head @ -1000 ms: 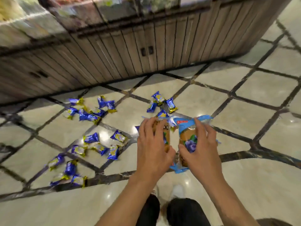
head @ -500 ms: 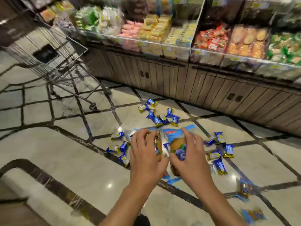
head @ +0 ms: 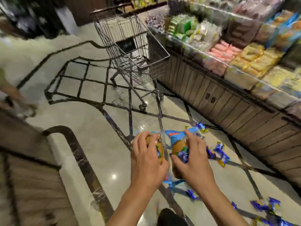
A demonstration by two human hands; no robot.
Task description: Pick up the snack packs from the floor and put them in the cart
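A: Two snack packs, one per hand. The left hand (head: 147,158) curls its fingers round the left snack pack (head: 158,150); the right hand (head: 193,161) grasps the right snack pack (head: 178,146), fingers over its top and thumb under its side. Both are held up above the floor (head: 91,141), side by side, nearly touching.

B: What's around them?

A: A wire cart (head: 132,46) stands ahead, well apart from the hands, close beside a wooden display counter (head: 228,98) piled with bagged goods. Small blue candies (head: 219,151) lie scattered on the floor to the right and below the hands. Open floor lies between the hands and the cart; a low wooden ledge (head: 29,160) sits at the left.

B: And compared with half a second ago?

A: The view has swung left: the cart, then at the far left edge, now sits near the middle and looks nearer. The candies have slid to the right and lower edge. The grips are unchanged.

B: How do the packs lie?

A: Each has its long axis running away from the person, blue top ends pointing roughly toward the cart, tilted slightly inward
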